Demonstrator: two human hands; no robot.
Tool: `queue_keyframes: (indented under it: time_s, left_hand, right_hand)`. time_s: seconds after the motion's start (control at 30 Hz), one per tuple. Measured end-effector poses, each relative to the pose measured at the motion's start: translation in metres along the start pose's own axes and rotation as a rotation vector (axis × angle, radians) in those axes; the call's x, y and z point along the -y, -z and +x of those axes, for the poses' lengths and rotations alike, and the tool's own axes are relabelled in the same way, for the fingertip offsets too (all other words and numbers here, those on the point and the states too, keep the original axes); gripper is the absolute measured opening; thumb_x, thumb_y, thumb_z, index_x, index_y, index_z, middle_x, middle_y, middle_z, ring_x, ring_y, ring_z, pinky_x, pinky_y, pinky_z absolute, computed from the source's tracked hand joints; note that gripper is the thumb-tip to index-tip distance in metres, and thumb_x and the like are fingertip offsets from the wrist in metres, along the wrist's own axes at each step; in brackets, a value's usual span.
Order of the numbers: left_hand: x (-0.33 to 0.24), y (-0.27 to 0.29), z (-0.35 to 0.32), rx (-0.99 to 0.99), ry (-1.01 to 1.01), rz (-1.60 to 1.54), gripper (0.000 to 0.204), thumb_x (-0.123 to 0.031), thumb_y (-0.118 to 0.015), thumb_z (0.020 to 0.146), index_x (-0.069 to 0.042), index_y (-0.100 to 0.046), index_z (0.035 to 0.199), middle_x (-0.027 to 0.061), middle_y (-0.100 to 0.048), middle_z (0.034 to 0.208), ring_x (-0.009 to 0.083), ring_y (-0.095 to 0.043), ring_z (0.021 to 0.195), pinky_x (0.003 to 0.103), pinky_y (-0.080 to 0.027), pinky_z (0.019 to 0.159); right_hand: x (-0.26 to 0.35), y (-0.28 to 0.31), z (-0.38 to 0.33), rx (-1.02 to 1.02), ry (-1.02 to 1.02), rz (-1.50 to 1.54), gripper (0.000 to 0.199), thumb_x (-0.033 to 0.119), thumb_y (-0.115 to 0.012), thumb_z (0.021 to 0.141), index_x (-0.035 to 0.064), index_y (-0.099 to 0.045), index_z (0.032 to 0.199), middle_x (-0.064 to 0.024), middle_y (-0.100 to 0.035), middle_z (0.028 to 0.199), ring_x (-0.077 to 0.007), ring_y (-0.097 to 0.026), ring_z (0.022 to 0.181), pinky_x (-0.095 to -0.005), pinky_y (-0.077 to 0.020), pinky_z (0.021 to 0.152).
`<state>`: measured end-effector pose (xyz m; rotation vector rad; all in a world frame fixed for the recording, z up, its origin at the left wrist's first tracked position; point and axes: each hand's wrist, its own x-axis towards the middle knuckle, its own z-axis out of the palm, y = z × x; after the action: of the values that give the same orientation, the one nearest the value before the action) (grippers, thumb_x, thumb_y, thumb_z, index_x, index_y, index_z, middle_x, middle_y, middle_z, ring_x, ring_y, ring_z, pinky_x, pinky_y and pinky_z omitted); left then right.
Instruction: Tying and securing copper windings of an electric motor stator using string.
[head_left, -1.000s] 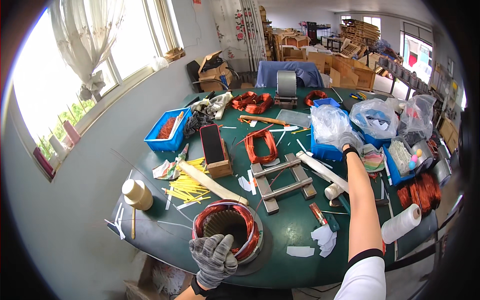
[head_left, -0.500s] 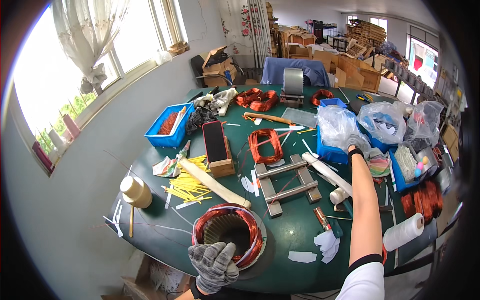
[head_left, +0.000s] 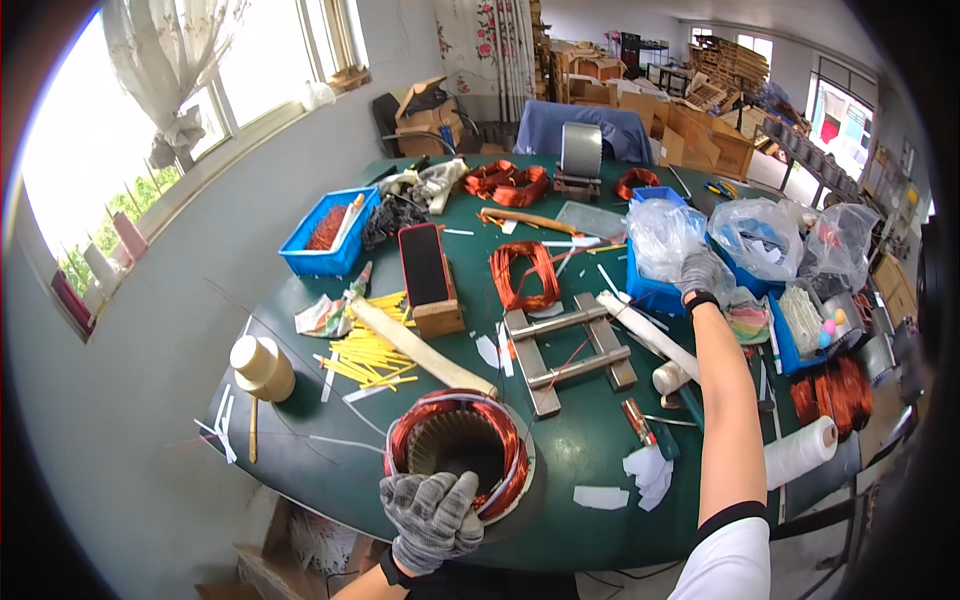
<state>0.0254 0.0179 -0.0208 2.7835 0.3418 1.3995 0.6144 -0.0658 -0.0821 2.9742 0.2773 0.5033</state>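
A motor stator (head_left: 418,452) wound with red copper wire stands upright at the table's near edge, pale slots lining its bore. My left hand (head_left: 430,518), in a grey knit glove, is closed over its near rim. Grey sleeved leads trail left from the winding. My right arm stretches far forward. At its end my gloved right hand (head_left: 704,272) touches a clear plastic bag (head_left: 664,240) lying in a blue bin (head_left: 652,288); its fingertips are hidden against the bag. Beyond the stator lie a metal frame with two bars (head_left: 572,358) and a copper coil (head_left: 524,276).
Yellow sticks (head_left: 372,350) and a pale wooden bar (head_left: 425,345) lie left of centre. A phone (head_left: 426,265) leans on a wooden block. A cream bottle (head_left: 262,368) stands at the left edge, a white thread spool (head_left: 802,453) at the right. More blue bins (head_left: 797,340) line the right side.
My right hand has shifted slightly higher and farther over the bag. My left hand stays on the stator rim. The whole view has shifted a little.
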Motion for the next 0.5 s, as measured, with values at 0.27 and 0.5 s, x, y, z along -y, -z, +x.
queue_keyframes:
  time_s: [0.27, 0.5]
  left_hand:
    - [0.015, -0.004, 0.015, -0.086, -0.126, -0.144, 0.029, -0.025, -0.052, 0.070, -0.011, -0.061, 0.093, 0.0044, -0.051, 0.076, 0.0225, -0.049, 0.065, 0.037, -0.036, 0.062]
    - [0.013, 0.026, 0.001, -0.041, -0.071, -0.045, 0.034, -0.021, -0.060, 0.070, -0.013, -0.062, 0.103, 0.0087, -0.051, 0.095, 0.0277, -0.047, 0.096, 0.043, -0.037, 0.087]
  right_hand:
    - [-0.072, 0.094, -0.053, -0.356, 0.225, -0.343, 0.015, 0.014, -0.052, 0.077, 0.0147, -0.067, 0.075, -0.0071, -0.066, 0.081, -0.0202, -0.064, 0.078, -0.0348, -0.0505, 0.060]
    - [-0.171, 0.144, -0.163, -0.033, 0.365, 0.831, 0.026, 0.028, -0.046, 0.092, 0.0077, -0.059, 0.102, -0.0072, -0.059, 0.074, -0.0143, -0.056, 0.062, -0.0259, -0.0448, 0.056]
